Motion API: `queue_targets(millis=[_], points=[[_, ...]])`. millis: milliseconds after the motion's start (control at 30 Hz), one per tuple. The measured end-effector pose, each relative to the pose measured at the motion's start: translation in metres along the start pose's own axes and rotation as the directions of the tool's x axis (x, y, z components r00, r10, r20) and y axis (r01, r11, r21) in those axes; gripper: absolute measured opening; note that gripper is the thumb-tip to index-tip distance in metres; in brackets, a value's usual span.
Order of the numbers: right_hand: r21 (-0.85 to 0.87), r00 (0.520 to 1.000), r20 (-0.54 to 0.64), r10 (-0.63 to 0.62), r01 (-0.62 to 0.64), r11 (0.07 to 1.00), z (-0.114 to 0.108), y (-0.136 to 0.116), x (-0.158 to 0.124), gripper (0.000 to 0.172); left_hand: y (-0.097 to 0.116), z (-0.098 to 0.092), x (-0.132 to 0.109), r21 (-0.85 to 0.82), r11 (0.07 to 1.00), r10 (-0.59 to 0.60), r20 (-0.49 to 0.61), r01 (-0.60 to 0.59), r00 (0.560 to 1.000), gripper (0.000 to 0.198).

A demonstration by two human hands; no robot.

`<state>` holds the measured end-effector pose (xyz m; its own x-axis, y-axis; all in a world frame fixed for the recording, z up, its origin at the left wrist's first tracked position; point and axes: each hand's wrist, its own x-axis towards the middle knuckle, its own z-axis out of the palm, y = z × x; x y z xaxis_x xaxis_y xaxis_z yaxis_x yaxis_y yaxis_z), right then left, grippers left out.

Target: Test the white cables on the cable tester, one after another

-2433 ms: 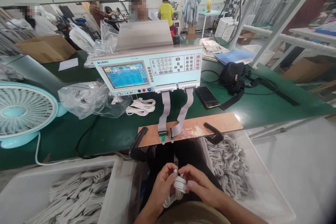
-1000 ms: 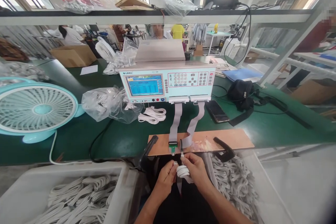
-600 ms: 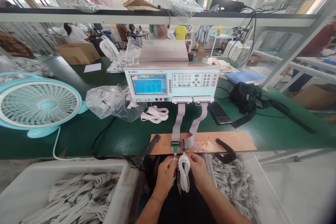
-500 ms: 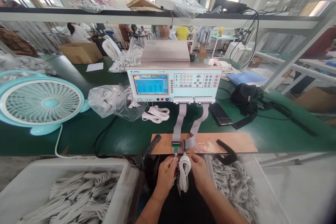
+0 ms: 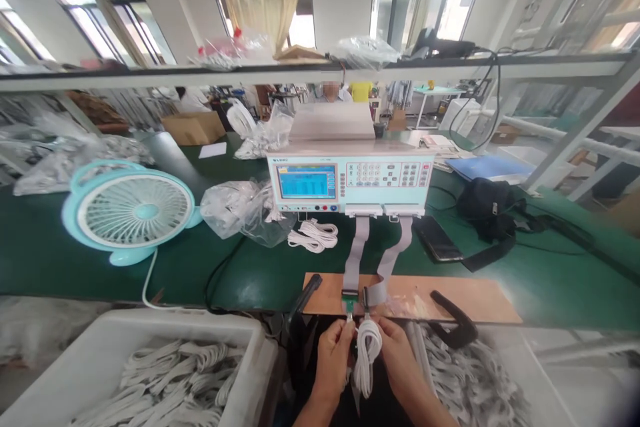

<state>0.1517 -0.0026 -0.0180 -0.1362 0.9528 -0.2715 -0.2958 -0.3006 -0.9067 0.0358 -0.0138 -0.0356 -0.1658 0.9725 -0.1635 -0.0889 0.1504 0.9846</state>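
A coiled white cable (image 5: pixel 369 350) hangs at the table's front edge, its upper end reaching the right-hand connector at the board. My left hand (image 5: pixel 334 350) is closed, thumb and fingers pinching the cable's plug just below a small green circuit board (image 5: pixel 349 303). On the other side, my right hand (image 5: pixel 395 347) is closed on the coil's upper part; its fingertips are partly hidden behind it. Two grey ribbon cables (image 5: pixel 356 253) run from the teal-and-white cable tester (image 5: pixel 387 177) down to the connectors. The tester's screen (image 5: pixel 307 182) is lit blue.
Black clamps (image 5: pixel 454 323) hold a wooden board (image 5: pixel 480 300) at the table edge. Bins of cables stand below: a white bin (image 5: pixel 255 353) at left, another at right. A teal fan (image 5: pixel 133 210), bagged cables (image 5: pixel 233 210), loose white cables (image 5: pixel 313 235) and a phone (image 5: pixel 437 240) lie on the table.
The view has tilted up and turned left, so everything sits lower and further right. Both hands keep their hold at the connectors. The text on the tester's screen looks different.
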Motion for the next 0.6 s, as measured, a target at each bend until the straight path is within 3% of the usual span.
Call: queue_targets(millis=[200, 367, 600], points=[[0.022, 1.000, 0.025, -0.002, 0.002, 1.000, -0.002, 0.005, 0.007, 0.022, 0.007, 0.004, 0.005, -0.088, 0.995, 0.052, -0.025, -0.054, 0.998, 0.043], [0.067, 0.996, 0.084, 0.014, -0.020, 0.998, -0.006, 0.013, 0.013, 0.022, -0.001, 0.006, 0.010, -0.102, 0.994, 0.020, -0.119, -0.033, 0.993, 0.044], [0.072, 0.996, 0.086, -0.016, 0.010, 0.997, -0.008, 0.016, 0.015, 0.024, -0.004, 0.008, 0.011, -0.102, 0.995, -0.015, -0.149, 0.000, 0.989, 0.044]])
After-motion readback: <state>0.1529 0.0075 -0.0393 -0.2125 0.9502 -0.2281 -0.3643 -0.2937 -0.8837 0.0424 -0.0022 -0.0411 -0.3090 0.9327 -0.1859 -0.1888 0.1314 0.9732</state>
